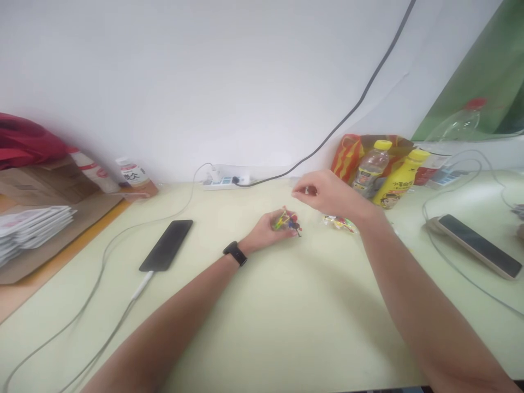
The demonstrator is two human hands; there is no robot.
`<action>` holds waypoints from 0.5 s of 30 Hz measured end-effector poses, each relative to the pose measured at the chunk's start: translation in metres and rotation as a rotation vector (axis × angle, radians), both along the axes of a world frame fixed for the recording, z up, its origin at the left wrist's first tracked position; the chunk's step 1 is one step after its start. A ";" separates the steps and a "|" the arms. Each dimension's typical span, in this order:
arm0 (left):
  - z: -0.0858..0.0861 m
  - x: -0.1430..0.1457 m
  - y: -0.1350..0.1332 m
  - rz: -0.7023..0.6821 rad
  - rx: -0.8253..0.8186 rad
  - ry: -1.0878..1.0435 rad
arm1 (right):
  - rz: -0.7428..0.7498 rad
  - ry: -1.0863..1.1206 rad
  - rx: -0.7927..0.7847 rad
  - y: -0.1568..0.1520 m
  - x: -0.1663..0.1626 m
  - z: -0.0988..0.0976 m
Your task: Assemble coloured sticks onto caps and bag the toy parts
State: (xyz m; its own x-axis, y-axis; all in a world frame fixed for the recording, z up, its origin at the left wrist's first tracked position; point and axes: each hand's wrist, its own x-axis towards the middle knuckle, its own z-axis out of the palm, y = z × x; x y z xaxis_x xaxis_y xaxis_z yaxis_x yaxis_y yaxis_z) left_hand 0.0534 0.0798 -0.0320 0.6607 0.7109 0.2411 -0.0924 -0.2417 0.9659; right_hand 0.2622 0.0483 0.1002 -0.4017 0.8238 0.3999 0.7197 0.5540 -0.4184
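Note:
My left hand (pixel 264 233), with a black watch on its wrist, is closed around a small colourful plastic assembly (pixel 289 221) of yellow-green, red and blue parts. The assembly is too small and blurred for me to tell its exact kind. Higher and to the right, my right hand (pixel 321 191) hovers apart from it with thumb and fingers pinched together. Whether anything sits in that pinch is hard to see. Below the right hand a little heap of colourful pieces in clear wrapping (pixel 339 223) lies on the pale table (pixel 262 327), partly covered by the right wrist.
A black phone (pixel 167 245) on a white cable lies left; another phone (pixel 478 245) lies right. Against the wall are a power strip (pixel 227 179), a clear bottle (pixel 371 166) and a yellow bottle (pixel 401 180). White packets (pixel 33 229) are stacked at far left.

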 end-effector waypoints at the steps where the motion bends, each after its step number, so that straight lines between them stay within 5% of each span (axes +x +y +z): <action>1: 0.002 0.001 -0.001 0.000 -0.008 -0.019 | 0.002 0.006 0.020 0.000 0.000 0.001; 6: 0.007 0.005 -0.004 0.173 -0.010 -0.107 | -0.027 0.129 0.144 -0.003 -0.003 0.007; 9: 0.006 0.004 -0.002 0.160 -0.044 -0.034 | -0.079 0.224 0.177 -0.004 -0.002 0.011; 15: 0.015 -0.004 0.006 0.175 -0.035 0.002 | -0.089 0.245 0.067 0.005 0.008 0.003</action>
State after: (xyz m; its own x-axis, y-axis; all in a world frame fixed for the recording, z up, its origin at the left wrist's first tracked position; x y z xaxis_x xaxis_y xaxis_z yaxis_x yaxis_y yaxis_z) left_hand 0.0498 0.0854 -0.0165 0.5264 0.8231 0.2131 -0.0497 -0.2205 0.9741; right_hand 0.2697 0.0531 0.1027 -0.2134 0.8199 0.5312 0.6483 0.5256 -0.5509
